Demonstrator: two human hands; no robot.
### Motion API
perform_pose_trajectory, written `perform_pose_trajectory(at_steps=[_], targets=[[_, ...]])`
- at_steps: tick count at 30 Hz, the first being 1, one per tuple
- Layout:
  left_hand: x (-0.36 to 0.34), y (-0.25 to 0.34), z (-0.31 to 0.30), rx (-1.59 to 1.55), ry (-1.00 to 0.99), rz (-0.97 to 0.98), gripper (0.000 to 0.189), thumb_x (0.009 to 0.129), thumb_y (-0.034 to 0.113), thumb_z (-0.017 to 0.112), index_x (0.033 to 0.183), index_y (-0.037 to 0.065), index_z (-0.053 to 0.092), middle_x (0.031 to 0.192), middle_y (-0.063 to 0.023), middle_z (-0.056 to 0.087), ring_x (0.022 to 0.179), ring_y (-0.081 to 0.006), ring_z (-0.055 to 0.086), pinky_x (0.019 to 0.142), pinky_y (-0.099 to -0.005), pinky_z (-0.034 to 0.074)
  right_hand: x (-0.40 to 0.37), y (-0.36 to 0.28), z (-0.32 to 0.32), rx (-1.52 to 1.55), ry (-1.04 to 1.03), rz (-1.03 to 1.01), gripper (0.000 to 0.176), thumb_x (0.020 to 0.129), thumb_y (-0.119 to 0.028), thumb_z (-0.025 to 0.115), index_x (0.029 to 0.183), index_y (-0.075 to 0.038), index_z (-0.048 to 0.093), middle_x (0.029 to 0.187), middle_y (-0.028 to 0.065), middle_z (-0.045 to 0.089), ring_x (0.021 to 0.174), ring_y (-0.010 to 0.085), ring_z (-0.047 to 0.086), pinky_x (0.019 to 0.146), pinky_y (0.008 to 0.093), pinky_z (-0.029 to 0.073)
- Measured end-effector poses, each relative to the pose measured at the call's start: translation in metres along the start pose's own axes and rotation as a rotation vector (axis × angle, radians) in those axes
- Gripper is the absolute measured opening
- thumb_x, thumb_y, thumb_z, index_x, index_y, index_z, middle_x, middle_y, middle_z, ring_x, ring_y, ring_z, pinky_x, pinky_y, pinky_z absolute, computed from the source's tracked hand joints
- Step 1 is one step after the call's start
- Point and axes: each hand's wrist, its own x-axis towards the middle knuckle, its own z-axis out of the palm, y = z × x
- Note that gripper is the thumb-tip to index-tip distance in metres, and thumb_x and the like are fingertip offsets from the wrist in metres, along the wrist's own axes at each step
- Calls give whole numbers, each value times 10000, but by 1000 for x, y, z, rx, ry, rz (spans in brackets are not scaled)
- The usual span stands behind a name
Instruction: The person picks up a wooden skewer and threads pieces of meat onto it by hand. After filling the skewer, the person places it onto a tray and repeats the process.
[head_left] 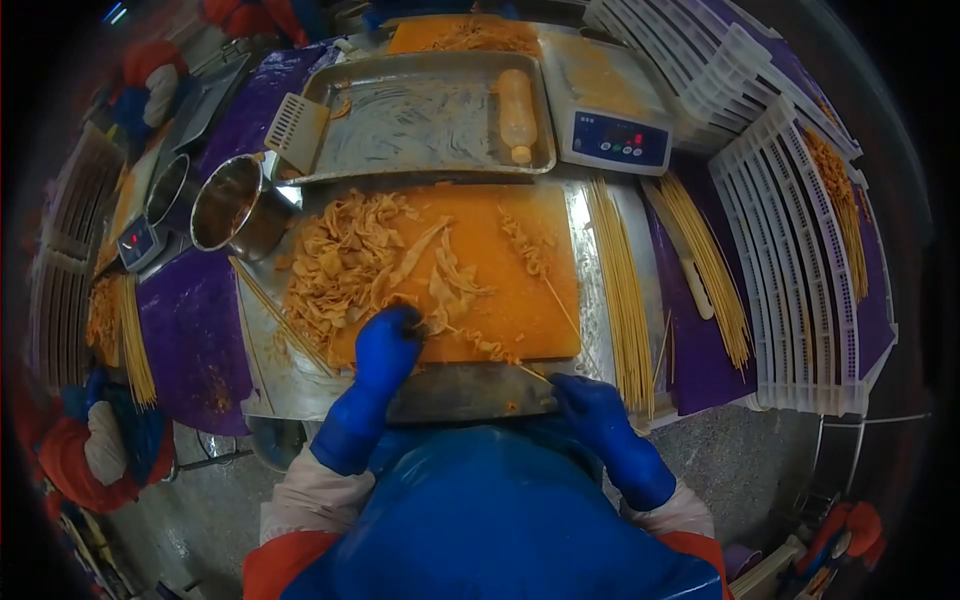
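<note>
Pinching a meat strip (434, 316) at the orange board's (505, 285) near edge, L hand (386, 345) meets the skewer (530, 372), whose near-right end R hand (590, 402) grips w/ closed fingers; meat pile (335, 265) far-left.

A steel table (262, 372) draped with purple sheeting (190, 340) stands on a grey floor (745, 470), white crates (790, 250) stacked alongside.

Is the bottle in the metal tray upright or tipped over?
Tipped over: the bottle lies on its side on the floor of the metal tray, near its right wall, cap end pointing toward the orange cutting board.
</note>
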Motion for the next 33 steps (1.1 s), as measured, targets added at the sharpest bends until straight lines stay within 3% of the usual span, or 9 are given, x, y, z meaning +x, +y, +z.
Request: perform_pose_trajectory(at_steps=[4, 7, 10, 12, 13, 17, 23, 29, 33], targets=[[22, -22, -27, -84, -33, 18, 193, 829, 64, 726, 1009, -3, 730, 936, -159, 727, 815, -255, 692, 738, -344, 535, 4, -9, 6, 90, 35, 35, 193, 928, -121, 649, 1111, -91, 707, 930, 197, 716, 788, 389, 703, 664, 431, 557], [15, -15, -69, -77, -1, 34, 160, 837, 60, 731, 985, -2, 730, 862, -140, 712, 787, -251, 695, 712, -347, 537, 6, -10, 2, 139, -33, 71, 180, 919, -126, 670, 1086, -77, 714, 940, 196, 717, 799, 386, 704, 666, 428, 555], [-27, -7, -84, -73, -244, -84, 169, 818, 64, 753, 976, 9, 732, 874, -136, 704, 808, -256, 692, 714, -342, 537, -3, -7, 3, 142, -44, 26, 178, 912, -124, 680, 1078, -69, 717, 949, 194, 719, 821, 384, 706, 676, 426, 556], [-58, -11, -67, -23, -166, 12, 218, 782, 36, 762, 998, 22, 733, 929, -142, 699, 872, -278, 688, 756, -366, 540, -10, 3, 12, 133, -41, -34, 180, 912, -116, 678, 1081, -71, 718, 948, 190, 722, 830, 382, 707, 682, 424, 557], [-64, -15, -57, 128, -139, 206, 289, 789, 58, 743, 1077, 51, 725, 979, -145, 686, 918, -312, 665, 780, -412, 529, -11, 3, 16, 137, -64, -27, 181, 913, -116, 675, 1082, -71, 718, 950, 189, 722, 834, 381, 708, 685, 424, 558], [-79, -8, -14, 537, -61, 110, 426, 784, 169, 728, 1205, 120, 685, 1011, -139, 664, 926, -340, 620, 778, -440, 492, -2, -7, 30, 207, -82, 5, 187, 916, -115, 666, 1091, -73, 719, 954, 190, 724, 849, 377, 711, 699, 421, 562], [-88, -7, -21, 566, -39, 246, 275, 800, 202, 658, 1058, 110, 682, 1014, -111, 621, 963, -313, 588, 775, -466, 464, -6, -7, 28, 209, -55, 53, 189, 921, -122, 655, 1091, -70, 721, 963, 198, 723, 864, 386, 710, 725, 419, 565], [-74, -1, -10, 634, -130, 168, 222, 766, 224, 698, 960, 116, 692, 931, -103, 627, 901, -310, 607, 752, -462, 470, 10, -13, 40, 148, 12, 53, 194, 924, -132, 649, 1089, -56, 717, 971, 207, 716, 870, 397, 706, 743, 428, 564], [-58, -1, -23, 244, -135, 124, 196, 724, 193, 736, 880, 80, 703, 866, -132, 642, 831, -323, 636, 728, -449, 496, 13, -9, 34, 196, 53, 53, 194, 919, -126, 649, 1085, -49, 713, 973, 209, 714, 886, 396, 705, 749, 424, 564]])
